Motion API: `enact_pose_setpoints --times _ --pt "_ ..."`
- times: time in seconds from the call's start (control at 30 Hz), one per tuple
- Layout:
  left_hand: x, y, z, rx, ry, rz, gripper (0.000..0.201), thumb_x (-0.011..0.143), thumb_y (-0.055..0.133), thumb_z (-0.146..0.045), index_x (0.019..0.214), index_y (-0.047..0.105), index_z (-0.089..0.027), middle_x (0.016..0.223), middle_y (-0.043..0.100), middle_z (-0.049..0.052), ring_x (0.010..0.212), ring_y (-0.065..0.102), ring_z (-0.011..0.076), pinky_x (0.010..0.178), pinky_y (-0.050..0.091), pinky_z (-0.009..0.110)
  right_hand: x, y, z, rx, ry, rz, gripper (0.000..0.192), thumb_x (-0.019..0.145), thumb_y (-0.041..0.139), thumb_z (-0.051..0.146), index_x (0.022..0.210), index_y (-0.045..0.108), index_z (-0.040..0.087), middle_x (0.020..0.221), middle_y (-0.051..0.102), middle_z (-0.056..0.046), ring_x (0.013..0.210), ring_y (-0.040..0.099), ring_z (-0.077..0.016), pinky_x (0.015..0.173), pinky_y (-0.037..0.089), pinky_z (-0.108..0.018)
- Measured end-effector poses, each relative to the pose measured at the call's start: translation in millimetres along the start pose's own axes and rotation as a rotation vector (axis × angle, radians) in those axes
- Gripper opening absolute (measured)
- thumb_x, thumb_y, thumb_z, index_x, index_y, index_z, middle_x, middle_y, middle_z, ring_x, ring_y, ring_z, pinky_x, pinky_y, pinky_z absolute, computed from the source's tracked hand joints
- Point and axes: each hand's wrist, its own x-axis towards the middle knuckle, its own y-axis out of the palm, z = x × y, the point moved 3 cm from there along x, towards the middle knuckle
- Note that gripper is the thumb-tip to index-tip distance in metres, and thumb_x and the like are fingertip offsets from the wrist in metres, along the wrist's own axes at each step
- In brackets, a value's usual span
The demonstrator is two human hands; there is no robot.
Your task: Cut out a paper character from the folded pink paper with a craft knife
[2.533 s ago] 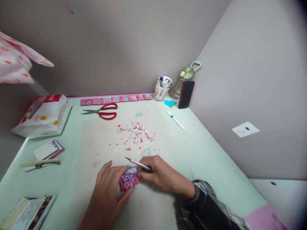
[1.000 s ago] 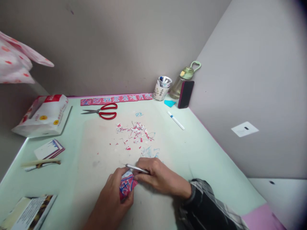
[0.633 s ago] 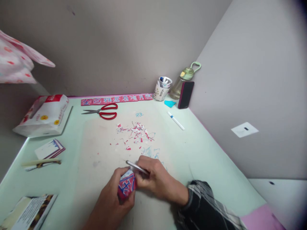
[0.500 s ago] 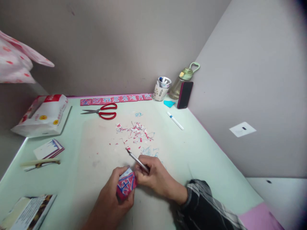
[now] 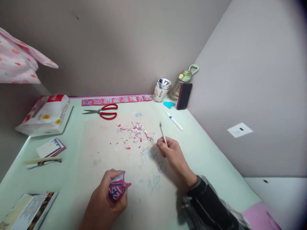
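My left hand grips a pinkish-red carved block or card with blue and white strokes on its face; a pointed pink bit sticks out at its right side. In my right hand, between thumb and fingers, is a slim silver craft knife, its tip pointing up and away from me. Small red and white scraps lie scattered on the pale mat, beyond both hands. Faint blue pen marks show on the mat between the hands.
Red-handled scissors lie before a row of pink character tiles along the wall. Around the desk are a pen jar, bottle, phone, marker, tissue pack, cards and a booklet.
My right hand has moved away from the pink piece, up and to the right, with the craft knife. My left hand has shifted slightly left and down and tilted the piece.
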Motion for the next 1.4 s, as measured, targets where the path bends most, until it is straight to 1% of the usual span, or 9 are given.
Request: enact_pose_setpoints --times 0.2,0.37,0.57,0.7,0.8,0.9,1.07,1.23,1.4 --pt "2.7 5.4 7.3 -0.02 0.005 -0.002 0.04 0.075 0.06 -0.038 0.112 0.056 -0.025 0.089 0.069 -0.002 0.071 0.067 0.0158 0.071 0.057 0.028 0.0 6.8 2.0 -0.047 -0.047 0.053 0.038 0.085 0.066 0.046 0.062 0.055 0.018 0.056 0.042 0.005 0.055 0.035 -0.0104 0.055 0.031 -0.026" --pt "9.4 7.1 19.8 0.072 0.071 0.067 0.042 0.077 0.059 -0.036 0.117 0.053 -0.025 0.095 0.073 0.0 0.077 0.072 0.0177 0.071 0.059 0.029 -10.4 24.8 -0.7 -0.054 -0.059 0.148 0.025 0.089 0.062 0.039 0.094 0.071 0.016 0.067 0.053 0.003 0.063 0.046 -0.013 0.061 0.036 -0.026" --pt "10.2 6.2 15.2 0.136 0.141 0.055 0.037 0.079 0.057 -0.031 0.115 0.053 -0.023 0.095 0.072 0.001 0.078 0.073 0.017 0.071 0.059 0.028 -26.7 38.4 10.5 -0.199 -0.181 0.35 0.013 0.089 0.068 0.025 0.081 0.073 0.017 0.075 0.059 0.001 0.071 0.051 -0.0127 0.067 0.038 -0.025" --pt "13.7 3.1 11.7 0.2 0.223 0.033 0.035 0.083 0.056 -0.031 0.117 0.057 -0.023 0.099 0.07 0.003 0.085 0.072 0.0181 0.077 0.059 0.031 -33.6 33.5 18.1 -0.289 -0.253 0.398 0.025 0.103 0.053 0.033 0.094 0.07 0.017 0.079 0.06 0.0 0.073 0.052 -0.0136 0.068 0.04 -0.026" --pt "19.3 -1.7 15.6 0.271 0.296 -0.013 0.037 0.083 0.058 -0.035 0.118 0.064 -0.024 0.107 0.067 0.007 0.101 0.067 0.0252 0.09 0.055 0.042 -35.9 23.5 13.1 -0.389 -0.332 0.388 0.031 0.109 0.039 0.032 0.109 0.067 0.018 0.09 0.067 -0.004 0.08 0.058 -0.0156 0.074 0.045 -0.028" --pt "23.9 -6.0 23.4 0.352 0.33 -0.077 0.041 0.083 0.06 -0.036 0.121 0.067 -0.023 0.116 0.067 0.011 0.111 0.062 0.033 0.098 0.047 0.054 -39.1 16.1 1.3 -0.555 -0.428 0.37 0.028 0.108 0.041 0.027 0.123 0.064 0.02 0.099 0.07 -0.007 0.085 0.062 -0.0177 0.077 0.047 -0.029" --pt "24.5 -6.2 32.0 0.406 0.351 -0.092 0.036 0.087 0.062 -0.039 0.12 0.066 -0.026 0.115 0.069 0.007 0.11 0.062 0.0306 0.099 0.047 0.051 -47.2 15.4 -12.5 -0.744 -0.517 0.374 0.026 0.107 0.043 0.025 0.117 0.066 0.019 0.091 0.063 -0.006 0.08 0.06 -0.0177 0.07 0.046 -0.028" --pt "25.6 -23.0 28.9 0.402 0.298 -0.153 0.044 0.089 0.061 -0.049 0.125 0.059 -0.024 0.119 0.067 0.009 0.113 0.061 0.0311 0.101 0.049 0.051 -52.2 21.7 -12.5 -0.798 -0.597 0.388 0.024 0.106 0.044 0.024 0.114 0.066 0.018 0.091 0.063 -0.007 0.08 0.058 -0.0189 0.068 0.043 -0.029" --pt "27.8 -48.1 27.4 0.334 0.042 -0.293 0.061 0.082 0.065 -0.059 0.133 0.052 -0.027 0.128 0.064 0.009 0.12 0.061 0.0333 0.106 0.048 0.054 -40.9 22.1 -10.3 -0.911 -0.62 0.347 0.026 0.104 0.041 0.02 0.106 0.067 0.017 0.086 0.061 -0.007 0.072 0.053 -0.0182 0.062 0.037 -0.03"
